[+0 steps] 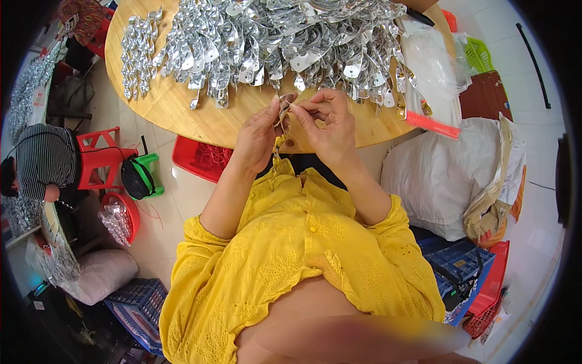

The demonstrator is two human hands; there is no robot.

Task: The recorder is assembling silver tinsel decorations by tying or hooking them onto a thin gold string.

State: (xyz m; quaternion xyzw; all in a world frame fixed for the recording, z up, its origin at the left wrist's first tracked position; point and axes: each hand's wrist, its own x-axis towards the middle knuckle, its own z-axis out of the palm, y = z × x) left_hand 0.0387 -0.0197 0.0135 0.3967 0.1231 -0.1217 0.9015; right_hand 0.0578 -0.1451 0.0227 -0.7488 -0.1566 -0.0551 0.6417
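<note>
My left hand and my right hand meet just above the near edge of a round wooden table. Together they pinch a small shiny silver piece with a thin string or tag hanging from it. The left fingers hold it from below, the right fingertips grip its top. A large heap of similar silver foil pieces covers the far part of the table, with a smaller row at the left. My yellow sleeves fill the lower middle of the view.
A clear plastic bag with a red strip lies at the table's right. White sack and blue crate stand at right. Red tray, red stool, and a person in a striped shirt are at left.
</note>
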